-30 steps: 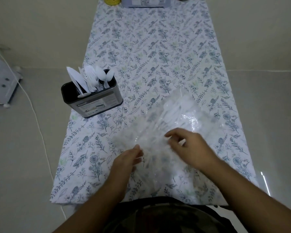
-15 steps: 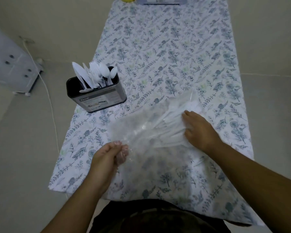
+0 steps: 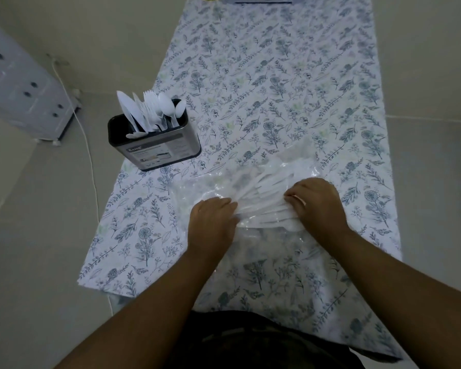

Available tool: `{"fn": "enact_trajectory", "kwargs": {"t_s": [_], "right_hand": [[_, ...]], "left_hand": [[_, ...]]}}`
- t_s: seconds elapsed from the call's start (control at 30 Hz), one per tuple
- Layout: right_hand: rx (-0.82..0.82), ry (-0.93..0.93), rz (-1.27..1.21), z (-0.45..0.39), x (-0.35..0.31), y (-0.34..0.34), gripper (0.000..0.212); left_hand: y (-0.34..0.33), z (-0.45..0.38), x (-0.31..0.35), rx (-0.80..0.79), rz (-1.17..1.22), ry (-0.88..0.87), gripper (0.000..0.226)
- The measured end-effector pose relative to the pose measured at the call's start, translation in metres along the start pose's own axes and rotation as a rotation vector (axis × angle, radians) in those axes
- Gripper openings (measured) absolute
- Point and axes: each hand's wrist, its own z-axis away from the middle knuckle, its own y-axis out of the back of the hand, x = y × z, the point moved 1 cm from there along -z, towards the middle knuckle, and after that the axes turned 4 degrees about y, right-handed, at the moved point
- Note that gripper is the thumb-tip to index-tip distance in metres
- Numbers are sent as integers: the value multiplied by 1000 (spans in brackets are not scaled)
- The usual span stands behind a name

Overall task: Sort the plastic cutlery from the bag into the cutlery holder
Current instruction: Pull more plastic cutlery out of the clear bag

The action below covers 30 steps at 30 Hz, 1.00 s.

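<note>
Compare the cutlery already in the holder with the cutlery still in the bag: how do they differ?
The cutlery in the holder stands upright, heads up, at the table's left edge; the cutlery in the bag lies flat, fanned out near the middle. The holder's pieces are bare and untouched; the bag's sit under clear plastic between the left hand and right hand. The holder shows knives, forks and spoons; the bagged types are unclear. Both sets are white plastic.

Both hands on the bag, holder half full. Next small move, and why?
Probably pinch one white piece out of the bag with the right hand while the left hand pins the plastic. The loose cutlery lies fanned between both hands inside the clear bag, none lifted yet, and the cutlery holder stands up-left with knives, forks and spoons already upright in it.
</note>
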Motion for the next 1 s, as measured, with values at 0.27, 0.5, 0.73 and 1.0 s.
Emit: {"fn": "enact_trajectory", "kwargs": {"t_s": [0.27,0.5,0.73,1.0], "right_hand": [[75,132,-21,-2,-37,42,13],[8,176,38,9,-72,65,13],[-129,-60,134,33,-91,56,35],[-133,-210,214,57,-90,9,21]], "left_hand": [[8,26,-2,70,299,-24,31],[6,48,-10,57,422,-169,29],[10,46,-11,108,466,-204,24],[27,48,-33,108,389,-289,38]]}}
